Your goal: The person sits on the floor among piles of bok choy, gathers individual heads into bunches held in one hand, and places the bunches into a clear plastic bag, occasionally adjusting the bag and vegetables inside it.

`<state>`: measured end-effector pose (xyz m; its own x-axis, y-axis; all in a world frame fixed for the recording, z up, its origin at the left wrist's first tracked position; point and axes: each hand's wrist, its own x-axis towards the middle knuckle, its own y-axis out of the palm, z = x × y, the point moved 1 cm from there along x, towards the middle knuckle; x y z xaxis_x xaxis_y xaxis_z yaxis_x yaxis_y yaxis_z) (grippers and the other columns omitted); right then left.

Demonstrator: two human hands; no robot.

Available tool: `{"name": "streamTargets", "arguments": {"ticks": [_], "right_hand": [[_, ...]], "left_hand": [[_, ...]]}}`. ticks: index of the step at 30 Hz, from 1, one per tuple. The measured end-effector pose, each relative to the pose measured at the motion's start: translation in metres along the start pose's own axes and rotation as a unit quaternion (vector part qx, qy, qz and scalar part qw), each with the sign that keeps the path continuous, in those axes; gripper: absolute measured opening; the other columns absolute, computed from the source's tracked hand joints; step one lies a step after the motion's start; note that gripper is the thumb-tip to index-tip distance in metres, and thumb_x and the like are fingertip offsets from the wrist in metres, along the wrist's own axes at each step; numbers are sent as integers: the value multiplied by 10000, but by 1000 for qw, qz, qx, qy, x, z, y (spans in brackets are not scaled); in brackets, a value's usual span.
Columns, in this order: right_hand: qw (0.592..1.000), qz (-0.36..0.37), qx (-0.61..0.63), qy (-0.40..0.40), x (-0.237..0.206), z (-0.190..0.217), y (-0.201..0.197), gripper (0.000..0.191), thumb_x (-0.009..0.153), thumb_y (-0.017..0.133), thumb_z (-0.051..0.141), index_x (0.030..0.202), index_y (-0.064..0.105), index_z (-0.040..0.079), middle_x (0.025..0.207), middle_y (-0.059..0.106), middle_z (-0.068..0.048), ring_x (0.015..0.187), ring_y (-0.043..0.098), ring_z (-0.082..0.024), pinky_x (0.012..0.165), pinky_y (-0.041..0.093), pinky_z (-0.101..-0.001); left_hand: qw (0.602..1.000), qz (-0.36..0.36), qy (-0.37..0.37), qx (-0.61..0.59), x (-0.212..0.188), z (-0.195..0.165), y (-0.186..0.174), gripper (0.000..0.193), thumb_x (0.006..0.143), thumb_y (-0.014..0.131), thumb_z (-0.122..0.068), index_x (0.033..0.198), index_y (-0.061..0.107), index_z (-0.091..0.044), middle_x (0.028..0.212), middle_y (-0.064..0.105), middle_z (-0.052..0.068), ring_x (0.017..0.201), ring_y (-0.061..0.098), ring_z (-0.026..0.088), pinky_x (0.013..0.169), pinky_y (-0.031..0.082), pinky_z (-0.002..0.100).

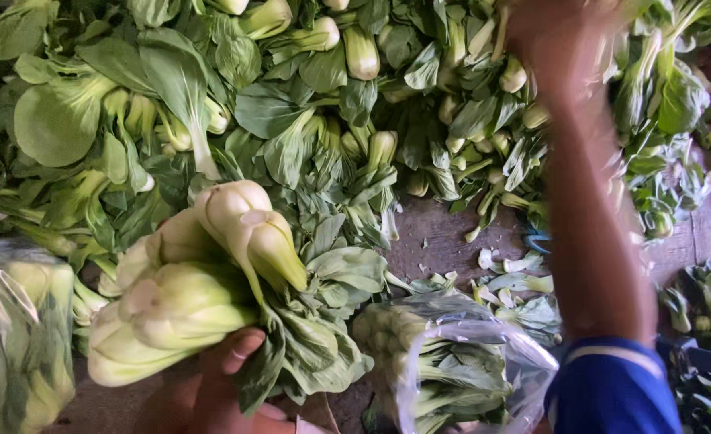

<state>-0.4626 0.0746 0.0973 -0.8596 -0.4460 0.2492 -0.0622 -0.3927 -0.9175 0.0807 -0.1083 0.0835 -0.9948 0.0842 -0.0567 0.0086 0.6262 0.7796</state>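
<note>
While right hand [560, 36] blurs, grip untellable, left fingers [239, 347] clamp bok choy bunch [203, 281] above them.

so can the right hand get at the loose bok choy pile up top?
Probably yes: the right hand, blurred, is already over the pile with nothing between. The left hand holds a bok choy bunch below.
</note>
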Motion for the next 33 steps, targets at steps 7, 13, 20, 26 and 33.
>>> {"name": "streamTargets", "arguments": {"ticks": [7,13,20,26,33], "right_hand": [[980,179,-83,-18,-143,98,149,887,804,779,510,1443,377,45,1222,603,-315,897,679,-475,727,571,-532],[858,216,446,138,-173,78,97,647,865,646,252,1464,566,19,1173,749,-196,974,738,-348,855,611,-475],[764,116,577,265,-169,40,7,576,893,692,384,1331,553,38,1059,716,-167,845,721,-301,713,617,-398],[994,-14,-51,-98,-72,-18,-22,543,930,750,32,1418,530,120,1205,729,-175,981,744,-294,721,607,-352],[968,68,-89,-226,-41,-22,-16,592,822,865,51,1357,622,122,1184,723,-181,1027,700,-374,851,577,-455]], "left_hand": [[1000,8,4,19,20,6,-11,774,732,887,-174,1398,518,-32,1289,647,96,1163,654,255,1023,570,387],[1000,0,8,7,12,-9,-9,763,734,883,-170,1394,524,-30,1286,651,97,1160,656,256,1021,569,389],[996,-39,84,7,-7,-40,-36,751,737,878,-167,1389,531,-29,1283,655,97,1157,658,258,1019,568,390],[996,-45,81,6,4,-29,-13,741,739,873,-164,1385,537,-27,1280,659,98,1154,659,260,1018,567,392],[980,-167,102,-45,40,20,17,728,742,868,-160,1380,544,-26,1276,663,98,1151,661,262,1016,566,393]]}}
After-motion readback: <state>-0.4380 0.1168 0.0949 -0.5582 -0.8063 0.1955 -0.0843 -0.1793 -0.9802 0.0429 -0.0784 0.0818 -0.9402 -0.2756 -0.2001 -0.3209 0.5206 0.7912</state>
